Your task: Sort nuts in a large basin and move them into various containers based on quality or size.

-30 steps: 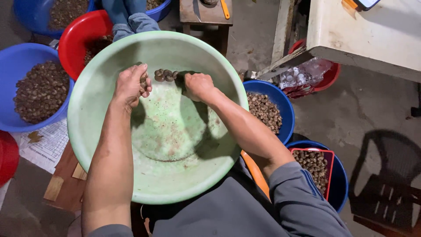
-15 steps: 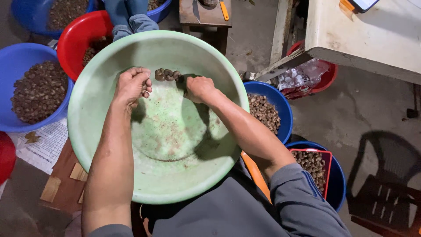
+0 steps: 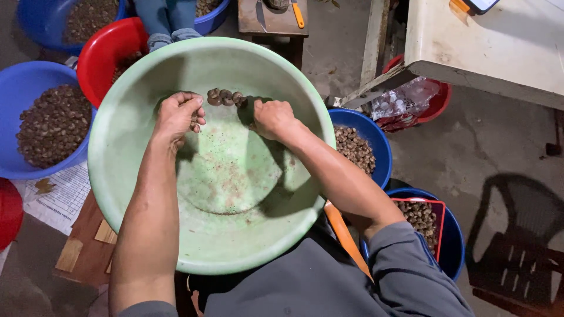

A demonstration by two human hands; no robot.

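Green basin (image 3: 147, 235) — both hands are held inside, at its far wall. Left hand (image 3: 178, 114): fingers curled around a few brown nuts. Right hand (image 3: 271, 118): fist-like, contents cannot be told. Nuts (image 3: 224, 97) — a small cluster is seen between the hands, just beyond the fingertips. Blue bowl (image 3: 376, 147) of nuts: right of the right forearm.

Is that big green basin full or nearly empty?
Nearly empty: the green basin shows bare, speckled bottom, with only a small cluster of brown nuts near its far wall.
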